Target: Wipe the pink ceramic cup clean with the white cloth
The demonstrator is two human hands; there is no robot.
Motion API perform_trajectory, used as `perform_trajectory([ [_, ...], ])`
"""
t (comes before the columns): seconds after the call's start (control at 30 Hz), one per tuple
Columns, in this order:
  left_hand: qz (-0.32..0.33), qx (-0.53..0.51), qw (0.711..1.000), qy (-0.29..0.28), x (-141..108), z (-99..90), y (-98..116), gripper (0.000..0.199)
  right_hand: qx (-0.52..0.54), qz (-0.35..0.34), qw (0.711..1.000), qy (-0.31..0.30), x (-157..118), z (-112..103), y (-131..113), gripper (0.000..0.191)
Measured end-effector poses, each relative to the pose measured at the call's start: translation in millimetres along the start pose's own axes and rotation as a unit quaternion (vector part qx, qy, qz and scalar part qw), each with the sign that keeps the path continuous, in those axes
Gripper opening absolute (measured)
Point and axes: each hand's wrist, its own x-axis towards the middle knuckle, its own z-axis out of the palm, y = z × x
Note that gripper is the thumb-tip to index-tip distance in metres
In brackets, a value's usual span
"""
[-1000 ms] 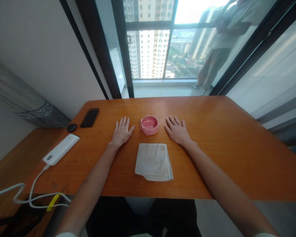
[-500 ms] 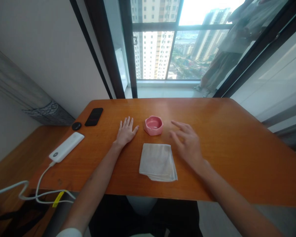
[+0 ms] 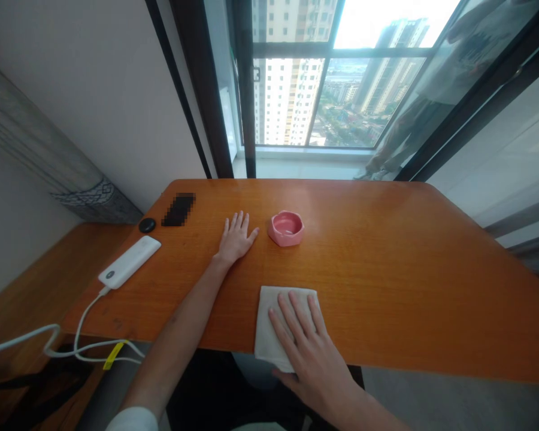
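Note:
A folded white cloth point(image 3: 266, 326) lies at the front edge of the table, its near end reaching over the edge. My right hand point(image 3: 312, 359) rests on top of it, palm down, fingers stretched out and slightly apart; the thumb is by the cloth's near end. Farther back, my left hand point(image 3: 237, 239) is flat on the wood with its fingers spread, holding nothing. Just right of that hand, without contact, stands a pink faceted bowl point(image 3: 286, 230). Some of the cloth is hidden under my right hand.
The wooden table point(image 3: 399, 269) carries a white power bank point(image 3: 129, 262) with a white cable point(image 3: 83, 317), a round black object point(image 3: 147, 225) and a dark pixelated object point(image 3: 178, 209) at the left. A person point(image 3: 453, 78) stands beyond the glass.
My right hand has come down from beside the bowl onto the cloth. The cloth has moved toward the table's front edge. My left hand stays flat in place. The view has shifted slightly.

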Motion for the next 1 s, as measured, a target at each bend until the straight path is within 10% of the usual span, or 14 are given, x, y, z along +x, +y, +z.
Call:
perform_trajectory([
  [0.13,0.003,0.002,1.000,0.000,1,0.6,0,0.082,0.220,0.034,0.974,-0.043,-2,-34,14,0.072],
  [0.3,0.000,0.001,1.000,0.001,2,1.5,-1,0.082,0.539,0.392,0.742,0.066,42,-114,75,0.049],
  [0.37,0.002,0.000,1.000,0.001,2,1.9,-2,0.082,0.531,0.419,0.710,0.196,63,-139,96,0.046],
  [0.47,0.001,0.004,1.000,0.006,2,2.8,-2,0.081,0.357,0.353,0.776,0.381,92,-156,113,0.046],
  [0.57,-0.003,0.004,1.000,0.009,3,3.5,-3,0.080,0.163,0.206,0.875,0.406,122,-141,117,0.046],
  [0.73,0.005,-0.010,1.000,0.010,2,4.0,-4,0.081,-0.013,-0.040,0.988,0.145,159,-67,128,0.071],
  [1.0,0.012,-0.011,1.000,0.025,3,8.9,-6,0.079,-0.113,-0.031,0.993,0.022,168,-50,139,0.101],
])
